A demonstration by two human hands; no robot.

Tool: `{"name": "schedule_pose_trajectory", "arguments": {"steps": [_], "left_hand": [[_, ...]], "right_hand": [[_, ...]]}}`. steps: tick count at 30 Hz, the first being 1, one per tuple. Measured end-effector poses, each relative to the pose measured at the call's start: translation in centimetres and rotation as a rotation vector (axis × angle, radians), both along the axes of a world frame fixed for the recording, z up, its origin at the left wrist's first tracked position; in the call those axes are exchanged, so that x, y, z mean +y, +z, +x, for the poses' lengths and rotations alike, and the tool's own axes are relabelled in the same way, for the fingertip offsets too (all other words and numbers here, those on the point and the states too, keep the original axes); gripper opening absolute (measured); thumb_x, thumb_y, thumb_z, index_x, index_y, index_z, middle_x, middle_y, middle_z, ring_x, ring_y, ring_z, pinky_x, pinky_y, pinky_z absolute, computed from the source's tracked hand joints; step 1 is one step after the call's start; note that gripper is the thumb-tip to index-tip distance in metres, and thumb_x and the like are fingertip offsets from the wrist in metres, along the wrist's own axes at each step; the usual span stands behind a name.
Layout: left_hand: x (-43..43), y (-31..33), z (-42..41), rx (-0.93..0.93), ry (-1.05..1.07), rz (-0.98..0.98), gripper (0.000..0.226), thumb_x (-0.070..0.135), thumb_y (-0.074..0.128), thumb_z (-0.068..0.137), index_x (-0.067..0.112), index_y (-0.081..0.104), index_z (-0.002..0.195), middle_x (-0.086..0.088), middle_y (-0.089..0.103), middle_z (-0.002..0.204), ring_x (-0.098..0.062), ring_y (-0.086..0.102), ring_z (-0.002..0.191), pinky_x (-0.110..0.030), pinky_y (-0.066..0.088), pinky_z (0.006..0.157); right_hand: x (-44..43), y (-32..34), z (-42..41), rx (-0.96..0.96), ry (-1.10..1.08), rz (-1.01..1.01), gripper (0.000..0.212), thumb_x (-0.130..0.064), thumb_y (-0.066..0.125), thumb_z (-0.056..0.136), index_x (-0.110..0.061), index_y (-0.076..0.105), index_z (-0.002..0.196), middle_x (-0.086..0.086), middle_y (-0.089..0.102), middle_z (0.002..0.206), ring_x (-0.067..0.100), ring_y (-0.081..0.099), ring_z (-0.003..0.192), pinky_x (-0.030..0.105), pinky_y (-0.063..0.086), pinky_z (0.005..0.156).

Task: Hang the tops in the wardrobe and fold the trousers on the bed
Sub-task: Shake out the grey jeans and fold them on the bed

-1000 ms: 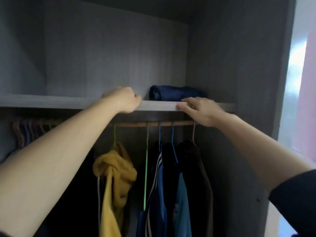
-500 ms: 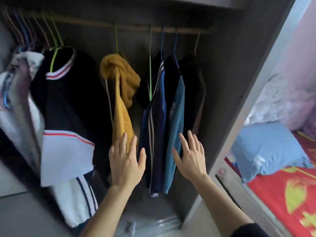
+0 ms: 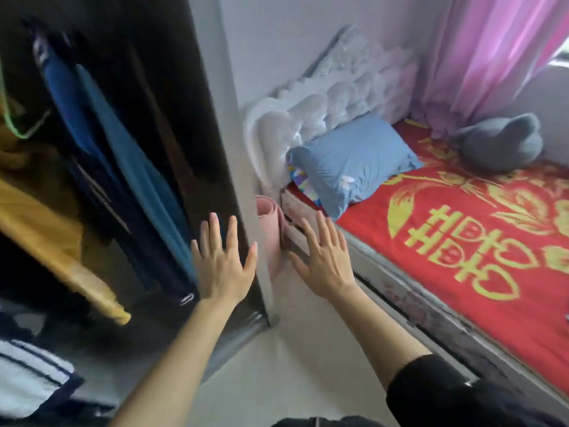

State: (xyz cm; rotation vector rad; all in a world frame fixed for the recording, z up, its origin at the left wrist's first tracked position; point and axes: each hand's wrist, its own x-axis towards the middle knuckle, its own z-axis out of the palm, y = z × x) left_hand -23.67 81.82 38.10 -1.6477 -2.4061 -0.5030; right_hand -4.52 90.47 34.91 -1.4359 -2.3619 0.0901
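Note:
The open wardrobe [image 3: 224, 149] fills the left, with tops hanging inside: a yellow one [image 3: 52, 229], a dark blue one [image 3: 66, 94] and a teal one [image 3: 135, 161]. A white top with dark stripes [image 3: 29, 377] shows at the bottom left. The bed [image 3: 462, 241] with its red and gold cover lies on the right. My left hand [image 3: 223, 266] is held up empty with fingers spread, in front of the wardrobe's right side panel. My right hand [image 3: 324, 260] is also empty and spread, in front of the gap between wardrobe and bed. No trousers are visible.
A blue pillow [image 3: 354, 161] and a grey plush toy [image 3: 505, 143] lie at the head of the bed, under a white padded headboard [image 3: 323, 97]. A rolled pink mat [image 3: 271, 229] stands between wardrobe and bed. A pink curtain [image 3: 492, 50] hangs at the right. Pale floor [image 3: 277, 380] lies below.
My hands left the upper shelf and dropped, now held up spread and empty. The view swung down and to the right, from the wardrobe interior towards the bed.

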Motion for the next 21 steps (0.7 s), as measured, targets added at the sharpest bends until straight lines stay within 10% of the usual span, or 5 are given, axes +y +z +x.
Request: {"name": "schedule_pose_trajectory", "arguments": {"steps": [10, 21], "left_hand": [[13.1, -3.2, 35.9, -0.024, -0.595, -0.149, 0.084, 0.068, 0.028, 0.087, 0.023, 0.016, 0.156, -0.019, 0.01, 0.162, -0.039, 0.015, 0.147, -0.062, 0.022, 0.111], [24.3, -7.7, 57.9, 0.079, -1.004, -0.27, 0.086, 0.076, 0.014, 0.086, 0.031, -0.011, 0.155, -0.009, -0.02, 0.162, -0.028, -0.012, 0.15, -0.057, 0.006, 0.119]], "right_hand": [[0.2, -4.2, 40.0, 0.048, -0.693, -0.14, 0.08, -0.066, 0.039, 0.093, -0.027, 0.012, 0.157, 0.013, 0.007, 0.165, 0.033, 0.009, 0.151, 0.051, 0.015, 0.12], [1.8, -9.6, 59.0, 0.085, -1.046, -0.313, 0.089, -0.06, 0.046, 0.093, -0.018, 0.001, 0.158, 0.016, -0.003, 0.164, 0.034, 0.007, 0.151, 0.051, 0.012, 0.122]]}}
